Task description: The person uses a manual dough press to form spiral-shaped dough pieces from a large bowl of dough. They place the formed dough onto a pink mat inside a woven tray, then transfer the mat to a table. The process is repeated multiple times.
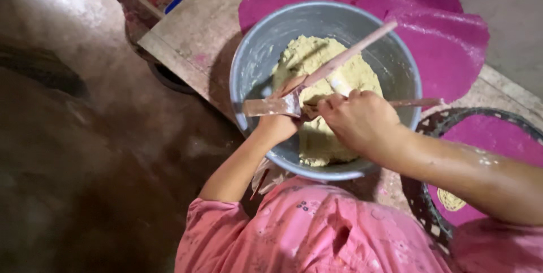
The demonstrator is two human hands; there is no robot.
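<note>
From the head camera, your right hand (359, 121) sits at the centre of the frame with its fingers curled shut around a thin wooden stick (416, 102) that runs off toward the right rim of the round grey metal bowl (249, 58). Your left hand (280, 126) is just left of it, mostly hidden behind the right knuckles; it seems closed on the flat metal blade of a scraper with a long pale wooden handle (345, 58), though you cannot see the fingers clearly enough to be sure. The blade juts out to the left over the bowl's inner wall, and the handle slants up to the upper right past the rim.

The risk here, as I judge it, is the bowl shifting: it sits near the edge of the pale stone slab (192, 29), and a hard scrape toward you could tip it or push it off. The blade is close to your right fingers, so a slip of the stick along it could nick them. Dough flicked off the blade could also land on the bright magenta round sheets (447, 41) lying at the upper right.

The pale yellow crumbly dough (317, 58) fills the middle of the bowl in a rough, lumpy mound, dry-looking and uneven, with smears on the grey wall. At lower right, a dark woven tray (421, 205) holds another magenta sheet with a small yellow dab.
</note>
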